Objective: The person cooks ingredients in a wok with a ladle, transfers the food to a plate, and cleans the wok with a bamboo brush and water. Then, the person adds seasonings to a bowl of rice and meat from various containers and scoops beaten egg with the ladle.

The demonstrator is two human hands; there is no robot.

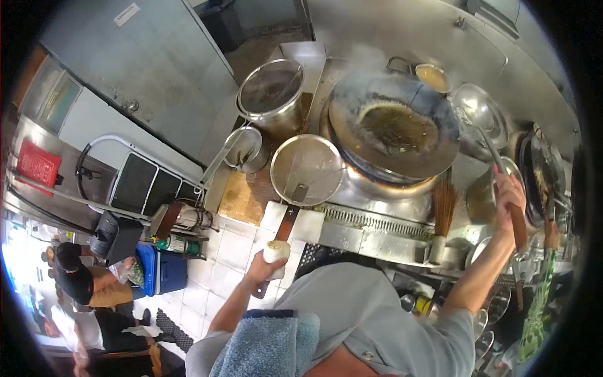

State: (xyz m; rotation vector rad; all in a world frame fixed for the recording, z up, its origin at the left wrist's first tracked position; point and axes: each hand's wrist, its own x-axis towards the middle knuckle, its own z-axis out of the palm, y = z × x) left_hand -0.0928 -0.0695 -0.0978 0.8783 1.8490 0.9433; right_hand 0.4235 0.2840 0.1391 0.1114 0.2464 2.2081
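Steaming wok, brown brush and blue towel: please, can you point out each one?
Wok (399,131), head view, the dark inner bottom.
Brown brush (445,208), head view, its bristles.
Blue towel (260,345), head view, its middle.

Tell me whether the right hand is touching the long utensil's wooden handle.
Touching. The head view shows it: the right hand is closed around the wooden handle, whose lower end sticks out below the fist.
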